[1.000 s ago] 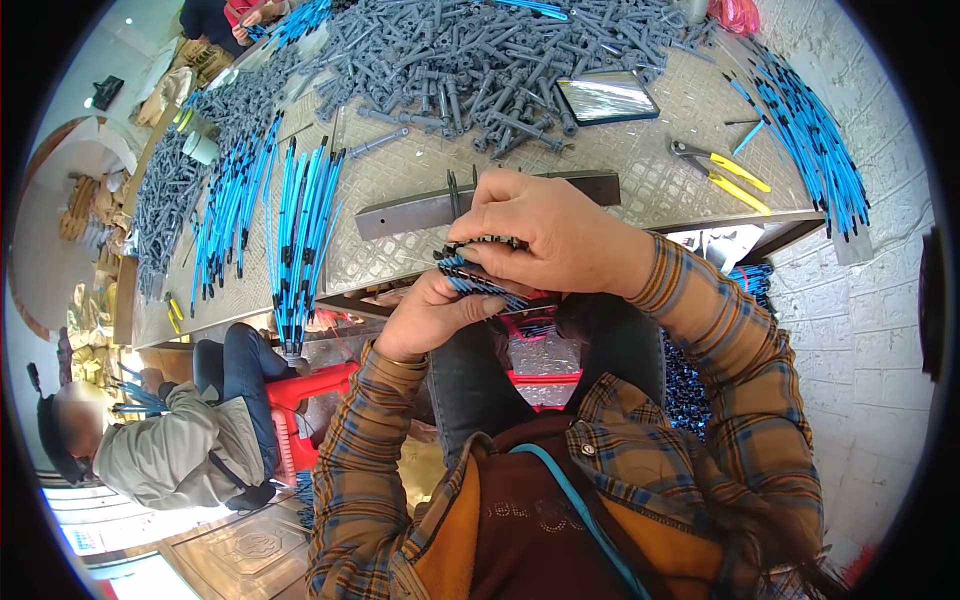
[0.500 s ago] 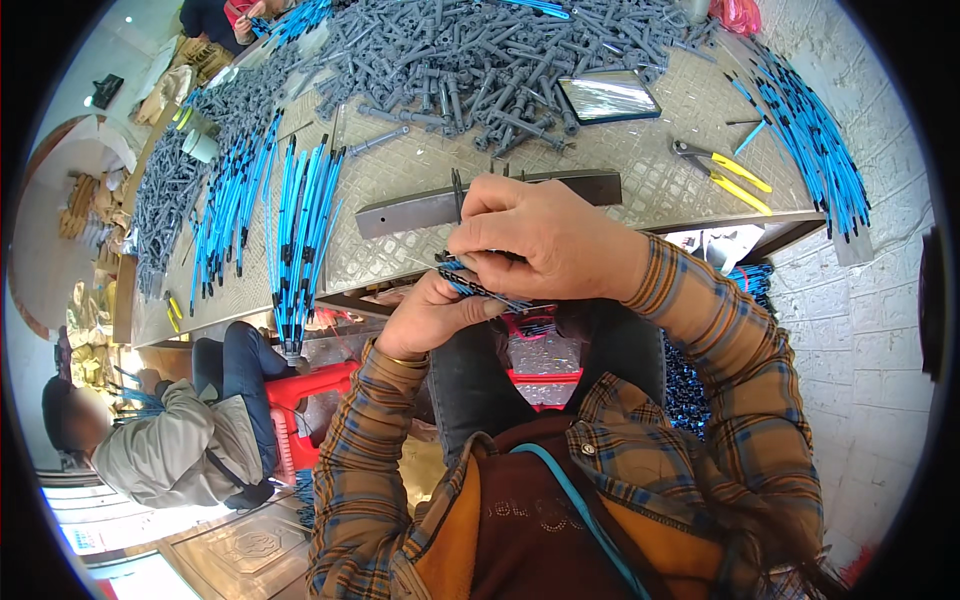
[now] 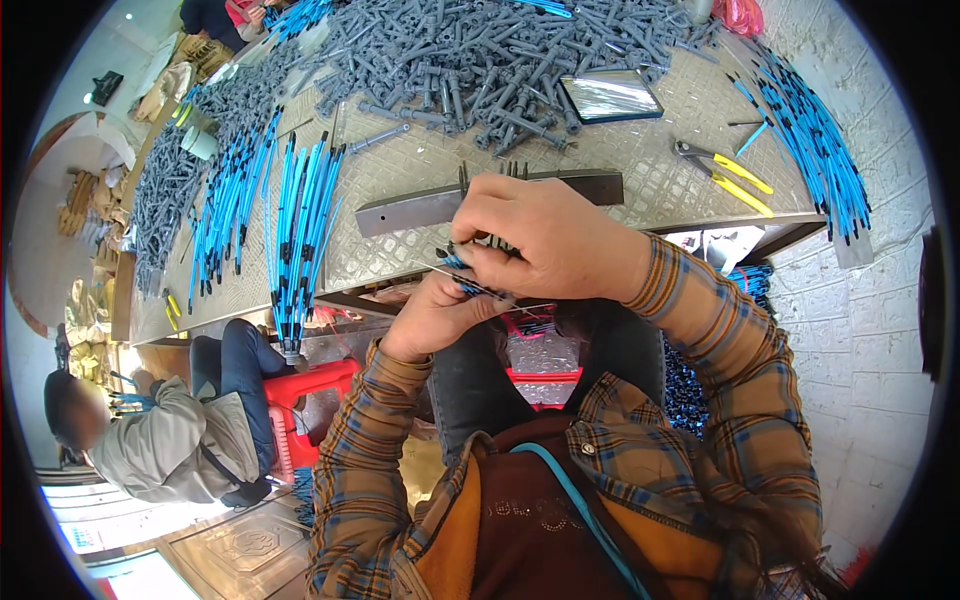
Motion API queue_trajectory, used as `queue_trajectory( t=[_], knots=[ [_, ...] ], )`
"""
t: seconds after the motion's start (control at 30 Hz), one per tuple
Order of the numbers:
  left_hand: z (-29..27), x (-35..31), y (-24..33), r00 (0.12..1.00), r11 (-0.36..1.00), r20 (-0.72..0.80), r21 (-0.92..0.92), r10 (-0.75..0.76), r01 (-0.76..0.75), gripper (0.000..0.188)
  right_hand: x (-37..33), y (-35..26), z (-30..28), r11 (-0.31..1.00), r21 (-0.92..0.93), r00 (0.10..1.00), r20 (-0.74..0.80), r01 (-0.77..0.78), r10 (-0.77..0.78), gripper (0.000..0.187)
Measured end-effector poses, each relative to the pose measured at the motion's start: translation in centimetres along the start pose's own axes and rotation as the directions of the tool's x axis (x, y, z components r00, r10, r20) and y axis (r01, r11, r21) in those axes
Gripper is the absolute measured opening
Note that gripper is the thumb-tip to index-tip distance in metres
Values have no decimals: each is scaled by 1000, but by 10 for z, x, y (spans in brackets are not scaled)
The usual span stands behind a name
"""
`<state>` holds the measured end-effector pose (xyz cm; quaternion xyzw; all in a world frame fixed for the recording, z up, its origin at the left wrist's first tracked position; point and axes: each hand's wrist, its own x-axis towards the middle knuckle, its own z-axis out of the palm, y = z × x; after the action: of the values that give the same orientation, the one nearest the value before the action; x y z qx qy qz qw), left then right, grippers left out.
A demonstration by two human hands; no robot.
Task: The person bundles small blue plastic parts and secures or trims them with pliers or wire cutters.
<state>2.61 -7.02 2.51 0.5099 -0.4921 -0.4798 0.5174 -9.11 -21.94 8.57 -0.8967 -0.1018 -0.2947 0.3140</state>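
My left hand is closed around a small bunch of blue rods with black sleeves, just off the table's front edge. A thin pale strand crosses the bunch beside my left fingers. My right hand is above the bunch, its fingers bent and drawn together. Thin dark pieces show by these fingers, but what they grip is mostly hidden. Beyond my right hand lies a dark metal bar along the table edge. Slim dark pins stand up at the bar, partly covered by my right hand.
A heap of grey plastic plugs covers the table's far side. Near it are a flat dark-framed object, yellow-handled cutters and blue rods. More blue rods overhang the left edge. A co-worker sits at left.
My right hand has shifted slightly, and more dark pins show behind it. The thin pale strand across the bunch is now plainer. My left hand stays nearly in place.
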Motion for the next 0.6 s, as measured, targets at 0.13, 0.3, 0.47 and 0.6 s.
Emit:
queue_trajectory(
  t=[0.13, 0.3, 0.47, 0.6],
  knots=[
    [9, 4, -4, 999, 996, -41, 76, -32, 35, 17, 8, -6, -5, 978, -209, 996, 88, 2, 17, 17],
    [16, 5, -4, 994, 998, -93, -21, 59, -62, 19, 5, -5, -16, 991, 24, 987, -91, -132, 133, 16],
    [12, 9, -5, 991, 994, -86, -39, 99, -102, 23, -22, -1, -39, 946, 52, 943, 113, -319, 312, 13],
    [15, 11, -5, 995, 997, -66, 4, 72, -72, 25, -24, 0, -39, 974, -108, 975, 71, -200, 208, 11]
  ],
)
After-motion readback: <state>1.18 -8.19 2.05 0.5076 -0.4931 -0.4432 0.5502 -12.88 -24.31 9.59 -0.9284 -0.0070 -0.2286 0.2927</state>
